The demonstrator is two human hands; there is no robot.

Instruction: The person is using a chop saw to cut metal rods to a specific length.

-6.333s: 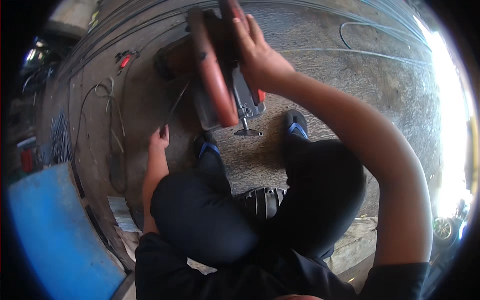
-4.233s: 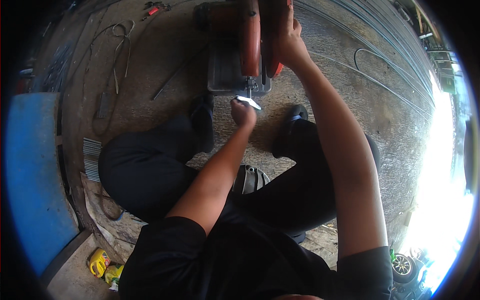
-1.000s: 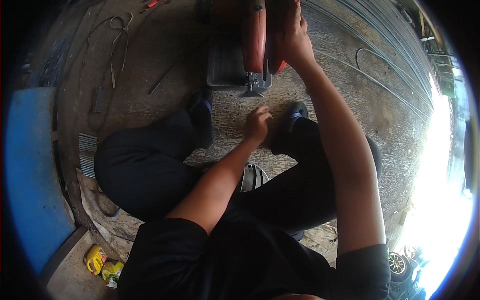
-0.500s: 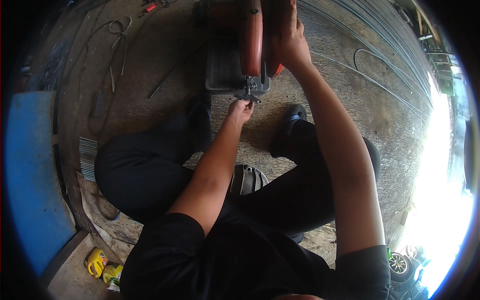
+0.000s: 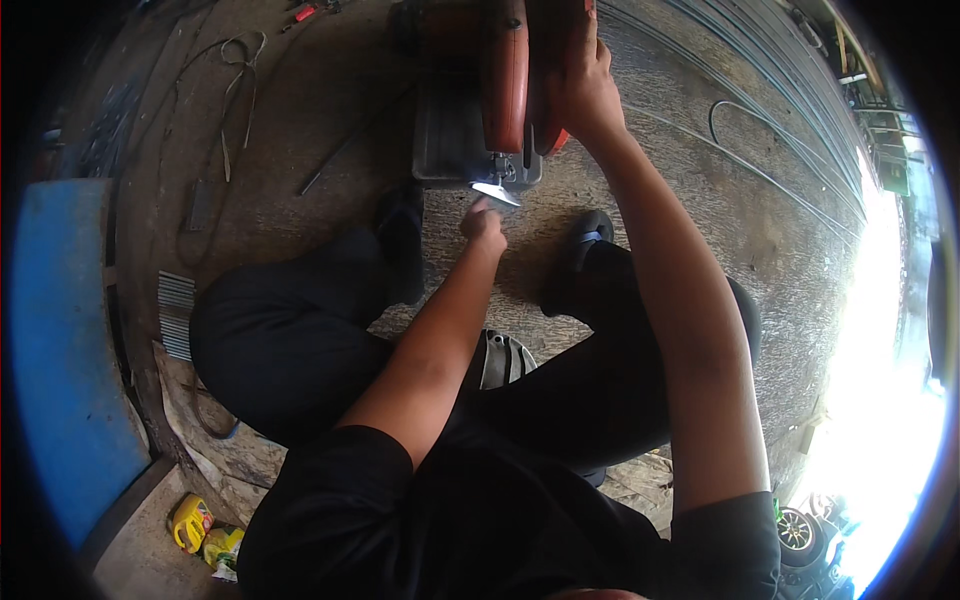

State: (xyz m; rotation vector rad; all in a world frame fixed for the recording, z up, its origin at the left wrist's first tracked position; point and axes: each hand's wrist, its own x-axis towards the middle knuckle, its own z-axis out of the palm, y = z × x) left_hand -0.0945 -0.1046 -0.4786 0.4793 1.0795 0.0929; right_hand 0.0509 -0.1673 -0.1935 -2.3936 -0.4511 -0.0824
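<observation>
In front of me stands a red chop saw (image 5: 505,90) on a dark metal base (image 5: 440,165). A clamp screw sticks out of its near side and ends in a flat crank handle (image 5: 497,194), now tilted and bright. My left hand (image 5: 486,224) is closed at the handle's near left end, its fingers slightly smeared. Against the right side of the saw's red round guard (image 5: 553,130) lies my right hand (image 5: 588,85), fingers stretched upward along it. What sits in the clamp, behind the saw's body, is hidden.
Long thin metal rods (image 5: 760,90) lie at the far right. A strap (image 5: 232,120) trails over the worn floor at the left. A blue panel (image 5: 65,330) stands at the left edge, with a yellow jug (image 5: 190,523) below. My shoes (image 5: 585,240) flank the saw base.
The crank handle has turned from dark to a bright, tilted face. My left hand has shifted slightly nearer to me and to the right. The right hand keeps its place.
</observation>
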